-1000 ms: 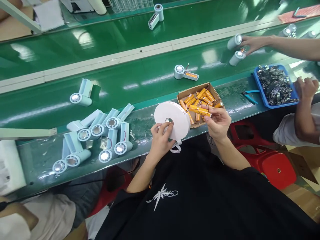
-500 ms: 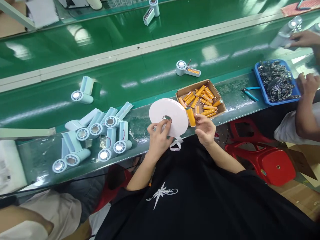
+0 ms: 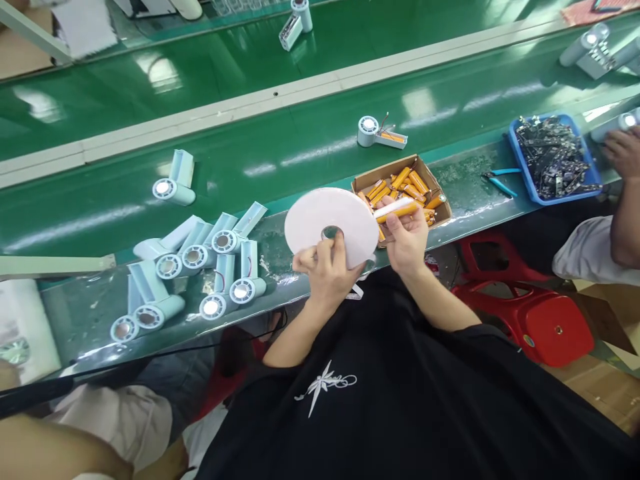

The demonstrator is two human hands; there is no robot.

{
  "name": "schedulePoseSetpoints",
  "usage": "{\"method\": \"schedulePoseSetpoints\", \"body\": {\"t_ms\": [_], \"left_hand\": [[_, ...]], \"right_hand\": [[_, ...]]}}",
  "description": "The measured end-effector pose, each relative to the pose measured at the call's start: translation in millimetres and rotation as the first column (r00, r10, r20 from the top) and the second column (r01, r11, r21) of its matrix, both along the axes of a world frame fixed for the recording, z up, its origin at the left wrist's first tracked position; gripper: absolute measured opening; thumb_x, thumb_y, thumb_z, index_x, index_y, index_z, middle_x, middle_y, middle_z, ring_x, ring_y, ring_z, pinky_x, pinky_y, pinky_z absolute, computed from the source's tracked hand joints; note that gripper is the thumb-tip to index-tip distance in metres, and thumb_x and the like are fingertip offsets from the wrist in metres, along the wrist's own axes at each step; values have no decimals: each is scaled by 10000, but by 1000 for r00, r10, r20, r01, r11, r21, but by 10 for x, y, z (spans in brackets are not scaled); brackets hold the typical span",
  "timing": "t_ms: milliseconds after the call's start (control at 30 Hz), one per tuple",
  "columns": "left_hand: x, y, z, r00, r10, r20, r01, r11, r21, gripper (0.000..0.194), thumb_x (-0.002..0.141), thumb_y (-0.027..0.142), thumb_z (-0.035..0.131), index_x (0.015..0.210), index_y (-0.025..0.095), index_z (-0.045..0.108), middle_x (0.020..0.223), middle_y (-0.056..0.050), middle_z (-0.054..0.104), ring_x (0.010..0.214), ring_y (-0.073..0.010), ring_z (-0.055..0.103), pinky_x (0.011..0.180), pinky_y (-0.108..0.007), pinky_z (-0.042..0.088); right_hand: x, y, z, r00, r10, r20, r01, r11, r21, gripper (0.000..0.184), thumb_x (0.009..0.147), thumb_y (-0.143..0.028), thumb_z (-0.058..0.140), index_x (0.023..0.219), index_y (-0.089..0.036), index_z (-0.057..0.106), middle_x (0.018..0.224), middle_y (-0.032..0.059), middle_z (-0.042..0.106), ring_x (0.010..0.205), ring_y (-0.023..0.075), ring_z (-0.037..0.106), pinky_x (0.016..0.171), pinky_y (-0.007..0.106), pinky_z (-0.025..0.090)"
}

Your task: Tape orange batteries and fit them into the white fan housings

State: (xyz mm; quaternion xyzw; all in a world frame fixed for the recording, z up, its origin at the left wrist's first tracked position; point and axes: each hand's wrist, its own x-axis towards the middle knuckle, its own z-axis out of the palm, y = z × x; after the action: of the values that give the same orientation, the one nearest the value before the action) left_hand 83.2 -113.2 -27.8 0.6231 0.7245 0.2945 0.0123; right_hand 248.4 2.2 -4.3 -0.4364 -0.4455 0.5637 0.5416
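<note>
My left hand [image 3: 327, 267] grips a large white roll of tape [image 3: 313, 217], with fingers at its centre hole. A loose tape end hangs below the roll. In my right hand [image 3: 407, 237] is an orange battery [image 3: 400, 212], held between thumb and fingers beside the roll's right edge. A white strip lies along the battery's upper side. Just behind that hand stands a cardboard box [image 3: 443, 223] of several orange batteries with wires.
Several light blue fan housings [image 3: 235, 243] lie to the left. One housing with a battery [image 3: 369, 131] sits on the green belt [image 3: 240, 140]. At right are cutting pliers [image 3: 500, 183], a blue tray [image 3: 533, 190] of circuit parts and a co-worker's hand [image 3: 625, 150].
The battery has turned from near upright to lying sideways, and a white strip now shows on it. The roll has tilted and shifted slightly left. Housings on the belt have moved slightly right.
</note>
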Motion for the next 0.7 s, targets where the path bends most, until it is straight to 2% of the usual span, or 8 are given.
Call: {"method": "schedulePoseSetpoints", "body": {"t_ms": [167,233,300,367,433,500,567,700], "left_hand": [[17,-337,112,960,-280,-23,269,937,-223,751,898,639,824,1523,246,686,1217,-168,687,1187,-392,522,1098,-603,381],[-187,-302,125,930,-368,-12,342,876,-340,809,861,605,876,1551,240,659,1305,-173,696,1223,-389,539,1097,-579,421],[-518,-106,112,922,-388,12,360,843,-400,872,843,596,898,1580,221,623,1420,-176,684,1306,-394,535,1141,-562,441],[-936,170,97,952,-307,3,285,878,-386,793,914,579,831,1578,202,618,1459,-169,685,1363,-384,533,1201,-551,429],[-1367,408,94,991,-91,-102,53,942,-330,629,1016,527,706,1522,157,661,1444,-187,695,1392,-391,526,1239,-574,394],[-1732,538,107,961,91,-260,-171,936,-308,498,1057,451,624,1386,95,739,1420,-225,698,1406,-425,507,1230,-620,379],[-1980,574,137,923,65,-380,-216,904,-369,397,1067,361,568,1201,61,791,1307,-236,735,1339,-423,546,1182,-634,416],[-2112,745,233,905,-139,-402,-58,896,-440,364,1084,242,482,964,81,785,996,-157,758,1117,-324,645,1194,-622,428]], "right_hand": [[618,597,274,997,-78,-30,82,972,219,551,805,-634,952,1130,-292,668,1246,48,820,1212,272,805,1085,428,673],[922,867,397,976,-189,-106,215,914,345,374,926,-543,877,1177,-329,700,1307,-2,798,1269,231,777,1098,369,636],[1047,967,426,982,-174,-80,191,911,365,325,951,-514,854,1211,-368,724,1310,-6,791,1251,239,782,1034,377,660],[1009,878,367,994,-108,15,97,937,335,382,892,-537,898,1200,-379,737,1256,37,807,1160,292,812,964,458,698],[923,680,268,990,-59,126,20,957,290,424,855,-561,908,1193,-373,733,1222,88,819,1098,362,825,930,575,703],[900,478,172,977,-47,207,-8,966,257,421,870,-557,874,1217,-372,723,1232,117,821,1114,418,819,912,658,683],[972,335,104,974,-82,210,27,967,251,425,849,-537,886,1208,-370,731,1202,120,831,1111,439,820,866,666,681],[1133,280,98,984,-106,145,73,973,217,416,789,-519,952,1140,-391,769,1106,47,855,986,383,851,811,607,716]]}}
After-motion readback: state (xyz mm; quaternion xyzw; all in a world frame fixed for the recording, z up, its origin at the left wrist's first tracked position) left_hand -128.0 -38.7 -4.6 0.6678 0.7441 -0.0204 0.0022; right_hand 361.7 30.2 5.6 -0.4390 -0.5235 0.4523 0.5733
